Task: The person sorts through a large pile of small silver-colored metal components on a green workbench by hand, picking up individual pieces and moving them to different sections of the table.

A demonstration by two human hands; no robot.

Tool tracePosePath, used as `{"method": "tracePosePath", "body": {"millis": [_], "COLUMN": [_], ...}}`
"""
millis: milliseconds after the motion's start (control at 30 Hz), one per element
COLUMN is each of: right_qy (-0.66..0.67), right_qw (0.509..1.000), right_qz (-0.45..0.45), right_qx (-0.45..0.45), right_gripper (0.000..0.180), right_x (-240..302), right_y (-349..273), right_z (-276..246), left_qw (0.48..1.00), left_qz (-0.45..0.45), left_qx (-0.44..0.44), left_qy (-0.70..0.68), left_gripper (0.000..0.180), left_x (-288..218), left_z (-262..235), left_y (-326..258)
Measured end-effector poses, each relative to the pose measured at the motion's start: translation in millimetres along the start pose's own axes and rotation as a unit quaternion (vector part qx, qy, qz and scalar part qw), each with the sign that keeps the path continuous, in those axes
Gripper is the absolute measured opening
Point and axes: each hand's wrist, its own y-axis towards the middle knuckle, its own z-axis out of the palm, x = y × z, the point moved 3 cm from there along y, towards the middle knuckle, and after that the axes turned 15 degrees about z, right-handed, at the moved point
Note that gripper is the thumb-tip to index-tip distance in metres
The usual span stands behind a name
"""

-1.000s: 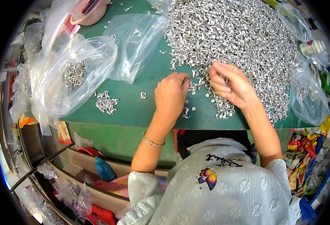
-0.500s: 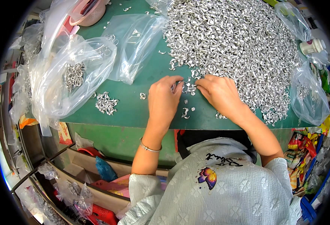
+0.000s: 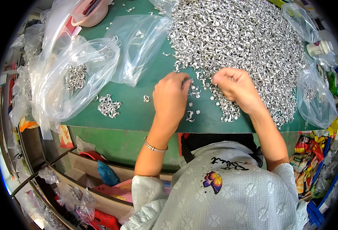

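I see the bare left hand (image 3: 171, 96) just left of the near part of the big heap of small curved silver metal pieces (image 3: 238, 42). Its thumb and forefinger bend toward each other beside a few loose silver pieces (image 3: 194, 91); I cannot tell whether they pinch one. The bare right hand (image 3: 236, 86) is over the heap's near part, fingers curled in, and I cannot tell what it holds. The heap lies on the green table (image 3: 138, 119). Left of the heap I find a single silver piece (image 3: 146, 98), then, well apart from the heap, a small silver pile (image 3: 109, 105). Farther left of it, silver rings (image 3: 76, 78) show through a clear plastic bag (image 3: 96, 73). Right of the heap stands a white bottle (image 3: 319, 48).
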Motion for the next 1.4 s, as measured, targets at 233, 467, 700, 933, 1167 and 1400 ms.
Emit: {"method": "tracePosePath", "body": {"millis": [233, 467, 700, 933, 1167, 1400], "right_qy": [-0.531, -0.164, 0.212, -0.468, -0.458, -0.326], "right_qw": [0.774, 0.97, 0.971, 0.836, 0.867, 0.917], "right_qz": [-0.213, -0.159, 0.025, -0.205, -0.148, -0.193], "right_qx": [-0.27, -0.082, 0.107, -0.202, -0.128, -0.122], "right_gripper": [0.019, 0.008, 0.025, 0.017, 0.02, 0.026], "right_x": [-5.1, -0.2, -3.4, -3.7, 0.4, -6.2], "right_y": [3.1, -0.7, 5.1, 6.3, 1.1, 8.0], "right_z": [27.0, 9.4, 8.8, 34.9, 32.2, 35.8], "left_qw": [0.999, 0.998, 0.995, 0.951, 0.94, 0.967], "left_qz": [0.028, -0.018, -0.042, -0.145, -0.133, -0.029], "left_qx": [0.024, 0.027, 0.064, -0.024, -0.06, -0.092], "left_qy": [-0.01, -0.047, -0.062, -0.273, -0.308, -0.237], "left_gripper": [0.016, 0.015, 0.012, 0.011, 0.008, 0.005], "left_x": [5.9, 12.6, 14.8, 23.1, 18.6, -4.2], "left_z": [10.1, 7.5, 6.5, -4.9, -10.0, -1.6], "left_y": [5.8, 7.1, 7.5, 0.9, -11.8, -17.3]}}
